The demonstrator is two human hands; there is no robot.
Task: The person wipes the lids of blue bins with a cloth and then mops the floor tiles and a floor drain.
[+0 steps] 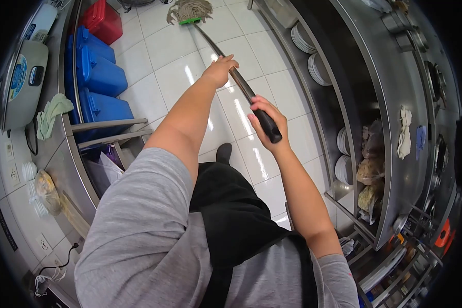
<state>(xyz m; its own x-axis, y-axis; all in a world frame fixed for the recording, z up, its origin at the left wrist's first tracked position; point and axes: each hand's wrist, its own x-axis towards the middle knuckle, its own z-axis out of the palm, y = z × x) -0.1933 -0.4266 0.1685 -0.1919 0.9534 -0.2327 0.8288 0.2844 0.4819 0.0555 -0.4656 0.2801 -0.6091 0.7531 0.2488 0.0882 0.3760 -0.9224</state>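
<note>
A mop with a dark metal handle (245, 85) reaches from near my body up to the top of the view. Its grey-beige string head (191, 9), with a green clamp, lies on the white tiled floor. My left hand (219, 71) is wrapped round the middle of the handle, partly hiding it. Lower down, my right hand (272, 122) holds the black grip (268, 126) near the handle's end, its fingers curled over it.
Blue bins (101, 72) and a red bin (103, 22) stand at the left under a steel counter. A green cloth (53, 114) hangs there. Steel shelves (339, 77) with stacked white plates (319, 70) line the right. A dark boot (224, 153) shows below.
</note>
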